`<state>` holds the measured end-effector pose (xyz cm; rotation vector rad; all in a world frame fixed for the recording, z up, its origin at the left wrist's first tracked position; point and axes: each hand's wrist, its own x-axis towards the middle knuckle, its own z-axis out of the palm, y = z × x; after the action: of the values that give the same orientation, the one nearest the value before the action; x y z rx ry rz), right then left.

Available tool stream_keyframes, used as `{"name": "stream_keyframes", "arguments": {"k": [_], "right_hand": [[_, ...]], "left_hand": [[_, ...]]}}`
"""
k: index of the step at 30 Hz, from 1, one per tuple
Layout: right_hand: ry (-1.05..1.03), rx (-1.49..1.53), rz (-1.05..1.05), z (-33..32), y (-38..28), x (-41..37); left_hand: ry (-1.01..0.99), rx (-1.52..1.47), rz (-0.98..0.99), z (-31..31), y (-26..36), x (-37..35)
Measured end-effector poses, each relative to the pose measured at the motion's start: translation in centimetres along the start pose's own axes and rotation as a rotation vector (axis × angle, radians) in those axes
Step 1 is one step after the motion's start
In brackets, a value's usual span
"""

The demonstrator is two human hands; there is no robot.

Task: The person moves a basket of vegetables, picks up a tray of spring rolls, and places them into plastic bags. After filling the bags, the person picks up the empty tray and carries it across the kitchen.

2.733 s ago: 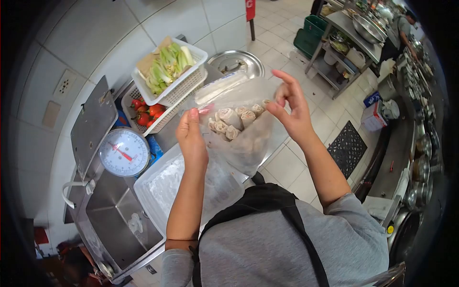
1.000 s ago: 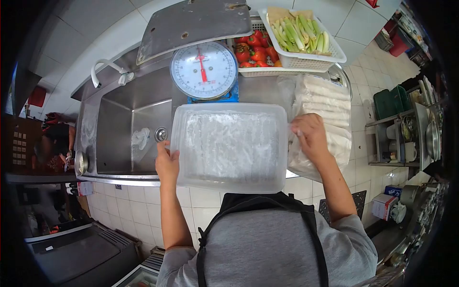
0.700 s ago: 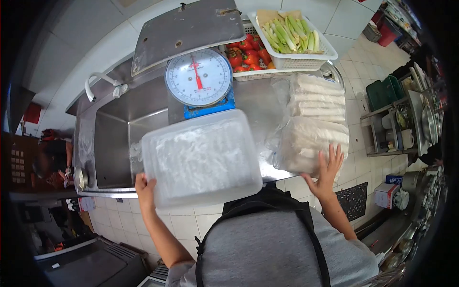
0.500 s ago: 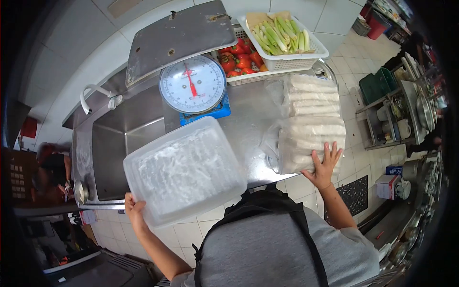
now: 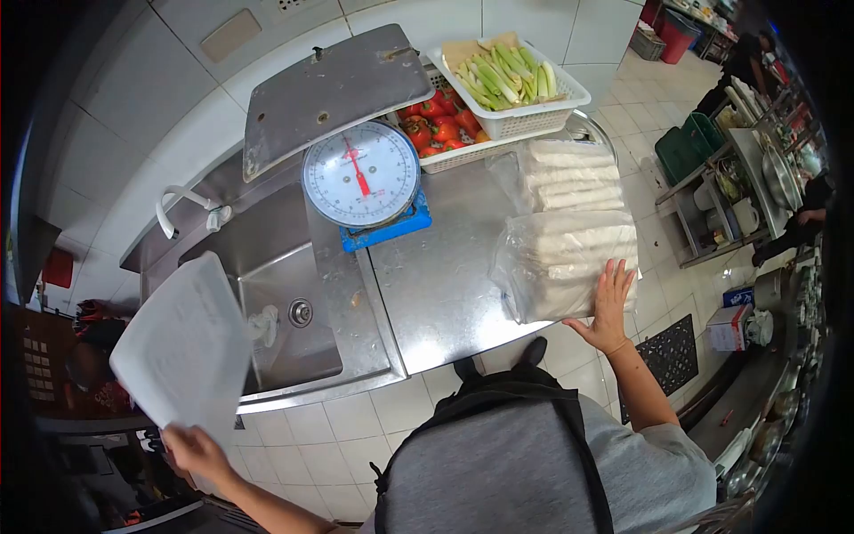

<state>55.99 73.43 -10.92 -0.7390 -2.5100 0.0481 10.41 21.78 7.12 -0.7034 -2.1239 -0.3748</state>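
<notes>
My left hand (image 5: 197,452) is closed on the edge of a translucent white plastic tub (image 5: 182,347), which is tilted up steeply over the left side of the sink. Flat on the near right part of a clear plastic pack of long pale rolls (image 5: 569,245) lies my right hand (image 5: 607,311), fingers outstretched and thumb apart. A second similar pack (image 5: 574,178) sits just behind it on the steel counter (image 5: 445,267). What the rolls are made of cannot be made out through the plastic.
A steel sink (image 5: 294,347) with a white faucet (image 5: 191,209) is at the left; a crumpled whitish piece lies near its drain. Behind stand a dial scale (image 5: 360,173), a grey board (image 5: 338,93), a basket of red tomatoes (image 5: 440,120) and a basket of green stalks (image 5: 507,76). People are in the background.
My left hand has swung the tub left off the counter's front and tipped it up, uncovering the sink and counter. My right hand stays on the pack.
</notes>
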Motion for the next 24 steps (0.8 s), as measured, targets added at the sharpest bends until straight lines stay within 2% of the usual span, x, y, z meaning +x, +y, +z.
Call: {"name": "stream_keyframes", "arguments": {"k": [1, 5, 7, 9, 11, 15, 19, 20, 22, 24], "right_hand": [[0.0, 0.006, 0.0, 0.0, 0.0, -0.1], [-0.01, 0.013, -0.012, -0.1, 0.3, -0.1], [0.011, 0.025, -0.019, -0.5, 0.3, -0.1], [0.017, 0.064, -0.023, -1.0, 0.7, -0.4], [0.021, 0.075, -0.04, -2.0, 1.6, -0.8], [0.046, 0.046, -0.058, -5.3, 4.8, -2.1], [0.105, -0.019, 0.067, -7.7, 9.1, -5.4], [0.12, -0.055, 0.094, -7.9, 10.3, -6.8], [0.124, -0.07, 0.146, -8.2, 13.0, -9.7], [0.111, -0.094, 0.203, -8.6, 15.7, -12.7]], "left_hand": [[-0.057, 0.188, 0.254, 0.7, -0.1, -0.2], [-0.789, 0.03, 0.615, 1.2, 4.8, 1.1], [-0.834, -0.028, 0.83, 2.4, 5.7, -0.4], [-0.767, -0.043, 0.777, 3.2, 4.5, -0.8], [-0.667, 0.158, 0.721, 3.0, 3.4, 0.9], [-0.299, 0.37, 0.565, 0.2, 5.5, 4.1], [-0.19, 0.427, 0.458, -0.9, 6.5, 1.1], [-0.235, 0.338, 0.509, -1.0, 7.5, -0.2], [-0.472, 0.225, 0.612, -1.9, 9.8, -1.1], [-0.57, 0.241, 0.738, -2.5, 12.0, -0.6]]}}
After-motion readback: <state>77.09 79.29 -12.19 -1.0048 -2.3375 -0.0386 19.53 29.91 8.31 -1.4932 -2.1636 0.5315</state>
